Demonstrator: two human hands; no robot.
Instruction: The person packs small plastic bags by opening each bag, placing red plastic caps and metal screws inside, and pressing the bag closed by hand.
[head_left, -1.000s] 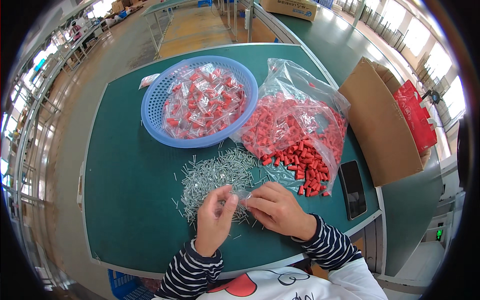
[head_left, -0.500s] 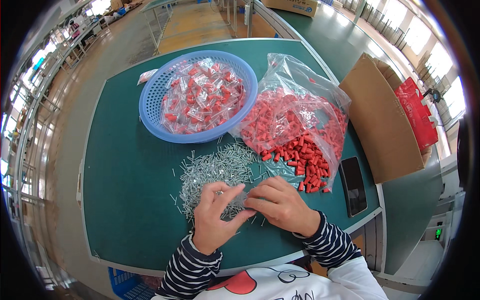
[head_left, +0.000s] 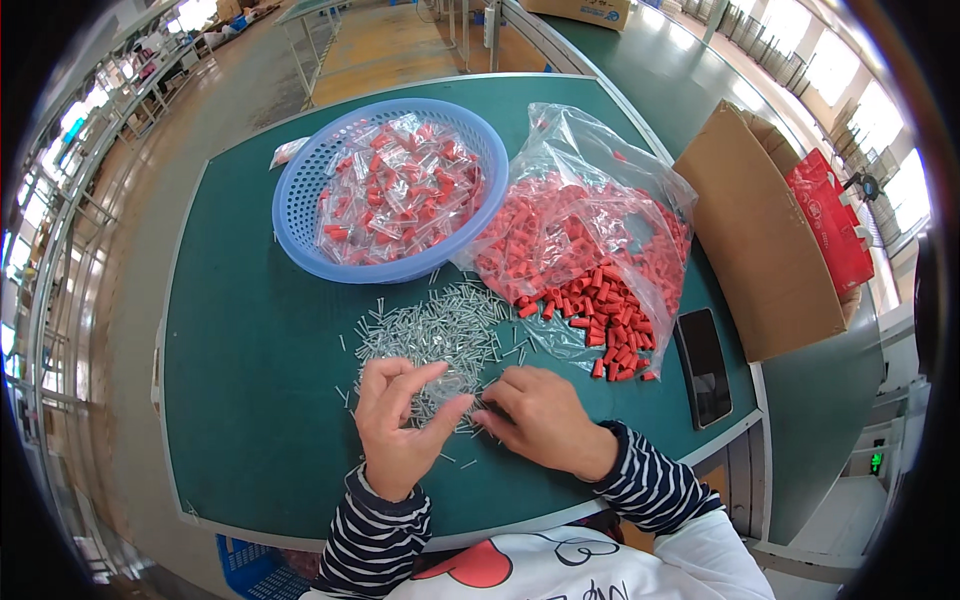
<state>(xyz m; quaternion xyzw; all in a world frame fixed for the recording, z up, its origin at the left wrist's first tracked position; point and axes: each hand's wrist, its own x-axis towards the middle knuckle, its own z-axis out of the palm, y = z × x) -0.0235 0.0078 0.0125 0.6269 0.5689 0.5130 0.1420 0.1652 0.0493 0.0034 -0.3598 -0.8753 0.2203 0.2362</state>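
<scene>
A loose heap of silver screws (head_left: 425, 325) lies on the green tabletop in front of me. At its near side, my left hand (head_left: 400, 420) curves its thumb and fingers around a small clear plastic bag (head_left: 456, 384), whose outline is hard to see. My right hand (head_left: 545, 420) is at the heap's right edge, close to the left thumb. Its fingers are bent together with the tips down among the screws, and what they pinch is hidden. Beyond the right hand, red plastic sleeves (head_left: 618, 335) spill from a large clear bag (head_left: 560, 140).
A blue plastic basket (head_left: 290, 235) of filled clear packets stands at the far left. A black phone (head_left: 704, 368) lies near the right edge, beside an open cardboard box (head_left: 755, 240) with a red bag (head_left: 830, 220). Below the front edge is a blue crate (head_left: 250, 570).
Both hands have moved slightly left, and the left hand has parted from the right. The right fingers have gone down to the screws while the clear bag stays by the left hand.
</scene>
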